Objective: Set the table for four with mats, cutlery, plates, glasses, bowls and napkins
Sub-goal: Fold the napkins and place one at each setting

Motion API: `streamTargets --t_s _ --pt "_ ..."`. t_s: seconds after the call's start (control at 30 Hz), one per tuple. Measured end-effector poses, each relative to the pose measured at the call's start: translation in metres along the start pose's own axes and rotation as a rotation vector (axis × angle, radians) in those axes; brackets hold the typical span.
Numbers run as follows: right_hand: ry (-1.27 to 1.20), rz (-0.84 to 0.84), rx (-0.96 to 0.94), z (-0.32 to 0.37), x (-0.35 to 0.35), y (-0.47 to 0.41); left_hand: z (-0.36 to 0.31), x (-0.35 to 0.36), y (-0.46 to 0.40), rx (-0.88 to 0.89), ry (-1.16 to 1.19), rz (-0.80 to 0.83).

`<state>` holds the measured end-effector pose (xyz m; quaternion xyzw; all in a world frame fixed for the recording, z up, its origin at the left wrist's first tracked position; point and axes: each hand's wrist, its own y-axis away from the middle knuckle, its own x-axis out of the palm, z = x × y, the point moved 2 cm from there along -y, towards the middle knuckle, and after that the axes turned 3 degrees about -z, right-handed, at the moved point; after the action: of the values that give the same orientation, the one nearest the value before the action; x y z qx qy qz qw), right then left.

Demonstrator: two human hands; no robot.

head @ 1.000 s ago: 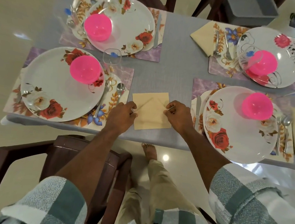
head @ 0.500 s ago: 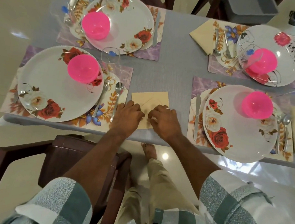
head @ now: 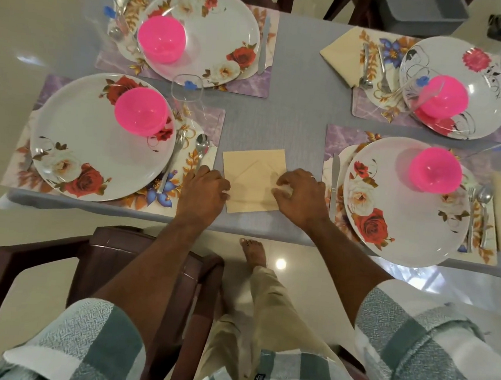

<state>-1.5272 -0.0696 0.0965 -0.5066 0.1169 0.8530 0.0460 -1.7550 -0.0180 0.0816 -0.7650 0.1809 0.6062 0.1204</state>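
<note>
Since half a second ago both hands have been drawn apart to the side edges of the soft, light, pale-yellow folded paper napkin (head: 253,179), which lies on the grey surface (head: 279,122) between the near mats, the left hand (head: 202,187) pressing its left edge with curled fingers and the right hand (head: 300,194) pinching its right edge, where it is best lifted.

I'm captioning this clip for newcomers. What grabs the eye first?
Four bright pink bowls stand out, one on each floral plate across the grey table. At the near edge, between the two closest settings, both hands, left and right, work a cream napkin.
</note>
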Motion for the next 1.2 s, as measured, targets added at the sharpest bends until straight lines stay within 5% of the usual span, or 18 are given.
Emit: streamTargets --t_s 0.4,0.6,1.0,1.2 --pt "0.121 0.173 0.300 0.027 0.014 -0.004 -0.024 0.000 0.032 -0.610 0.161 -0.001" --pt "0.061 0.141 0.232 0.039 0.012 -0.001 -0.034 0.002 0.033 -0.654 0.139 0.002" --pt "-0.317 0.047 0.529 0.016 0.008 -0.012 -0.037 0.001 0.026 -0.661 0.192 -0.023" --pt "-0.314 -0.053 0.489 0.023 0.010 -0.007 -0.041 0.004 0.029 -0.699 0.265 -0.015"
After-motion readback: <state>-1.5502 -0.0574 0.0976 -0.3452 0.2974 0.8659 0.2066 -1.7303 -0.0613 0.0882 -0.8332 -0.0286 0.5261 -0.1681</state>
